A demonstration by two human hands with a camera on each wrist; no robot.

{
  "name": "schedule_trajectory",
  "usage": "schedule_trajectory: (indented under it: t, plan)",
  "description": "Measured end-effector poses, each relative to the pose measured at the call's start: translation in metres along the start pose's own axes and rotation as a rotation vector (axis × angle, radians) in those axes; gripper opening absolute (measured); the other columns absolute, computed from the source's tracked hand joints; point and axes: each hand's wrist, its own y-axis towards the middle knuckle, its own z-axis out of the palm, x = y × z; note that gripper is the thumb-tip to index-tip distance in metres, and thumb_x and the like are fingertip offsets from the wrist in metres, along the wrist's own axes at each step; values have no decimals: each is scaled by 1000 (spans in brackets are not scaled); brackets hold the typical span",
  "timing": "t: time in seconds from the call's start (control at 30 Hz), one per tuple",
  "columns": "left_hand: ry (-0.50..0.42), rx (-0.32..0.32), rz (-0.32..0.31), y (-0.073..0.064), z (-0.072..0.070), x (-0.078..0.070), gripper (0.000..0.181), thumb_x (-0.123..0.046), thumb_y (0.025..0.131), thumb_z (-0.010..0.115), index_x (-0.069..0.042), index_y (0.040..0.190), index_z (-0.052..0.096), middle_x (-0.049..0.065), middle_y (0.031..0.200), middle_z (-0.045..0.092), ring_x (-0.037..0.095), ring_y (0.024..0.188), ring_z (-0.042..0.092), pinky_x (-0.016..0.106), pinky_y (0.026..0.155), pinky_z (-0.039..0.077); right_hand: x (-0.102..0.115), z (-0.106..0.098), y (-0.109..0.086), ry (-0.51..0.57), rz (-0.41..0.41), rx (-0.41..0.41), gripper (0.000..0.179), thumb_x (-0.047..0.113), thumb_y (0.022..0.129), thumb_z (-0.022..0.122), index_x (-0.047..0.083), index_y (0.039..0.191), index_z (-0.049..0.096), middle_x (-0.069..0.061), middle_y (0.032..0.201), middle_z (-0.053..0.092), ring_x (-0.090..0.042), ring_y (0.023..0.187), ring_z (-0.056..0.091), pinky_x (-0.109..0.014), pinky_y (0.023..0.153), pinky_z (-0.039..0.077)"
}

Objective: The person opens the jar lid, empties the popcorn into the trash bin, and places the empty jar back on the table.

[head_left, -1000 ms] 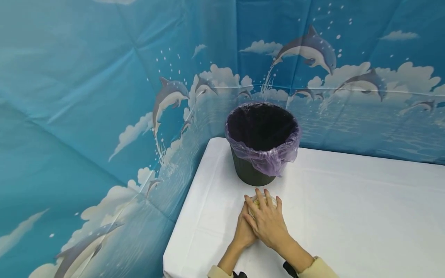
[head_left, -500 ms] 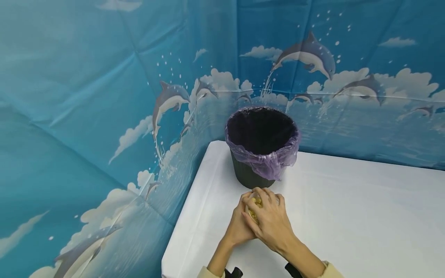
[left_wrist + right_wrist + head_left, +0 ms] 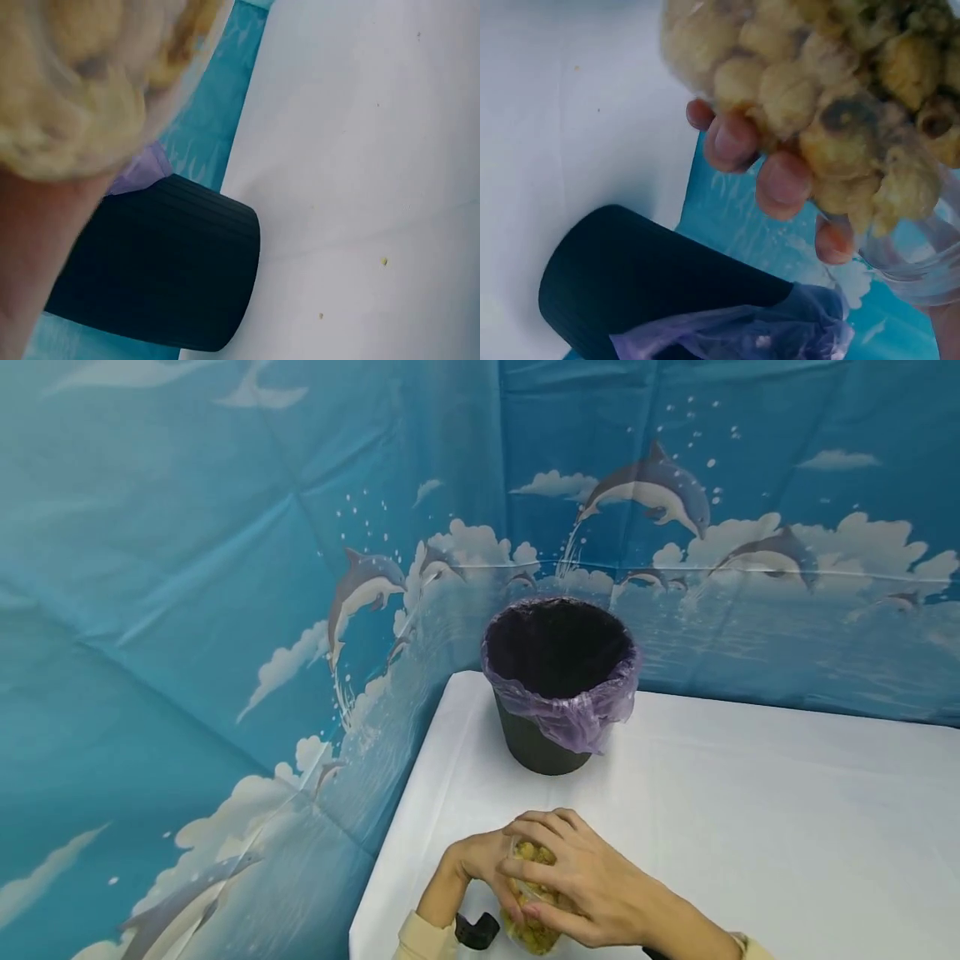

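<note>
A clear jar (image 3: pixel 534 937) packed with lumpy, yellowish popcorn-like pieces is between my two hands in the head view. My left hand (image 3: pixel 480 862) grips it from the left, wrist bent. From the right, my right hand (image 3: pixel 592 887) curls over it, fingers spread across its upper part and thumb low on its side. In the right wrist view the jar (image 3: pixel 847 112) lies tilted, its clear neck at the lower right, and fingertips (image 3: pixel 784 184) wrap round its side. Close up and blurred, the jar (image 3: pixel 75 90) fills the upper left of the left wrist view.
Beyond my hands stands a dark bin (image 3: pixel 543 747) lined with a purple bag (image 3: pixel 577 722), near the back left corner of the white-covered table (image 3: pixel 765 827). Small crumbs (image 3: pixel 384 261) dot the cloth. A blue dolphin-print sheet (image 3: pixel 225 568) borders the left and back.
Both hands have drawn back from the bin towards me with the jar. It has tipped so that more of its side shows, and my left wrist has bent.
</note>
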Motion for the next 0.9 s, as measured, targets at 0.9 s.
schedule_trajectory:
  t: [0.9]
  plan:
    - [-33,-290,-78,7,21,-36,105,8,65,92,-12,151,36,21,140,55,5,118,60,32,104,56,3,-26,2,-35,188,24,52,48,93,70,31,142,61,-1,138,56,-14,125,50,-41,100,51]
